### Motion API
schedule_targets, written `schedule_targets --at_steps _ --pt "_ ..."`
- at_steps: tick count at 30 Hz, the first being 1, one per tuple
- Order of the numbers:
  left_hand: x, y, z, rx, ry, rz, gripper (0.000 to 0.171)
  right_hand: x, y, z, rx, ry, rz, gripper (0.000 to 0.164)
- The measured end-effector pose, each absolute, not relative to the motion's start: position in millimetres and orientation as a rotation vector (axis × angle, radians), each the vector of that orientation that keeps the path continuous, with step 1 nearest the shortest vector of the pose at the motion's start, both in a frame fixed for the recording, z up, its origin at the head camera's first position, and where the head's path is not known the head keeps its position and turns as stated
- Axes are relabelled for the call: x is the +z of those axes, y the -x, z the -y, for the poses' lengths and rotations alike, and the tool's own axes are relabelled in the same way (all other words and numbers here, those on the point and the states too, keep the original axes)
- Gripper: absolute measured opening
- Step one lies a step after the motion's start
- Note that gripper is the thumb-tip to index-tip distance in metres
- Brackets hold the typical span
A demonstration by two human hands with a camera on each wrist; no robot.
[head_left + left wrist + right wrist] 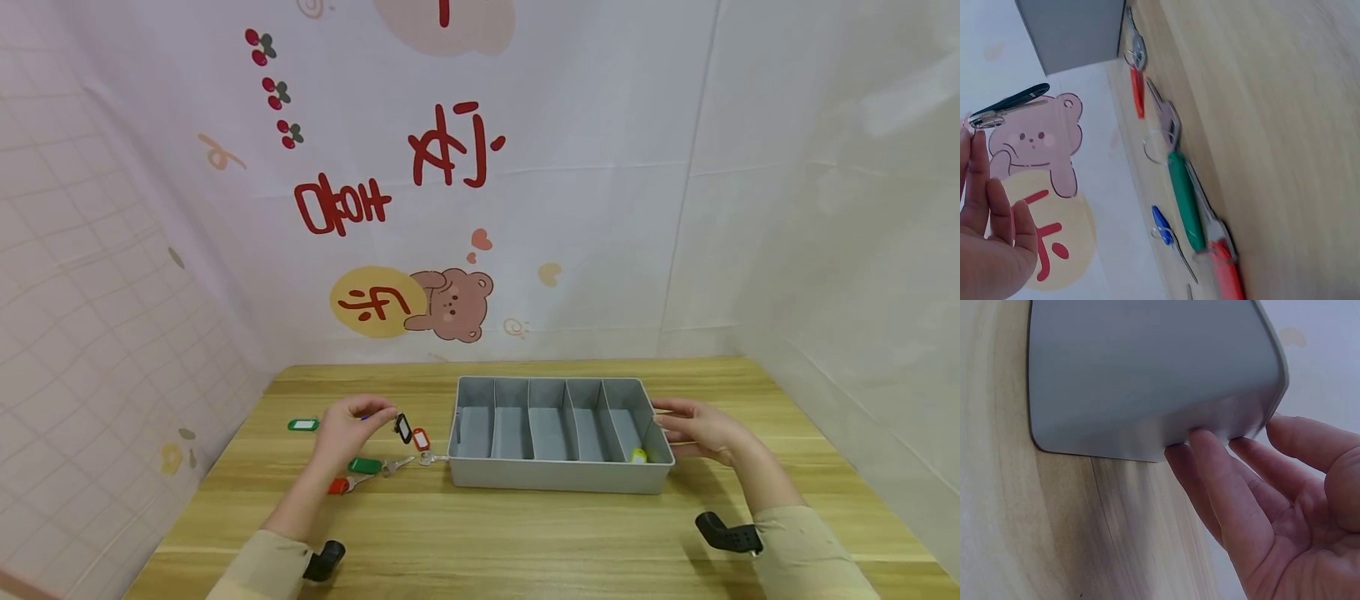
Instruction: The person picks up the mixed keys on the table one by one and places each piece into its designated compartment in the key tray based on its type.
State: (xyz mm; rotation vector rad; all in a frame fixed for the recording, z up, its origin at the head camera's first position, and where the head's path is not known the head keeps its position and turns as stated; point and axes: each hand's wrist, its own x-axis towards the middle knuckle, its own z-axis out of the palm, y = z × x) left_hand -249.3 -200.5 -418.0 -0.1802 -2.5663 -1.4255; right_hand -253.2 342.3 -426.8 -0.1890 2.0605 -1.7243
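Observation:
My left hand (352,429) pinches the ring of a black key tag (403,428) between thumb and forefinger, above the table. In the left wrist view a key (997,117) hangs alongside that tag. My right hand (697,429) touches the outer right end of a grey divided tray (555,475) with its fingertips, as the right wrist view shows. The tray has several compartments, and a yellow key tag (638,456) lies in the rightmost one. Left of the tray lie keys with a red-rimmed tag (421,439), a green tag (365,467) and a red tag (339,486).
A green-rimmed tag (303,425) lies farther left on the wooden table (487,542). A blue tag (1161,225) is partly hidden behind my left hand in the head view. Behind the table hangs a printed white cloth (585,208), with more cloth at both sides.

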Motion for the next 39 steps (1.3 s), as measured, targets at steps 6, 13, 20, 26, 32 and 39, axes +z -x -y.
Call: schedule_targets --at_steps 6,13,20,26,32,39 --pt "-413 247 192 -1.496 0.163 2.495 0.018 -428 254 -342 -1.741 0.198 -2.046 0.065" --pt "-412 249 181 -1.603 0.171 2.410 0.020 -429 254 -343 -1.749 0.206 -2.038 0.064" --pt "-408 250 170 -1.611 0.211 2.381 0.017 -429 254 -342 -1.738 0.202 -2.051 0.064" --pt "-403 250 159 -1.626 0.234 2.359 0.018 -428 254 -342 -1.721 0.203 -2.065 0.064" --pt "-397 252 148 -1.620 0.260 2.337 0.015 -428 253 -342 -1.718 0.202 -2.065 0.064" --pt "-380 244 130 -1.649 0.301 2.311 0.010 -428 253 -342 -1.716 0.201 -2.067 0.064"
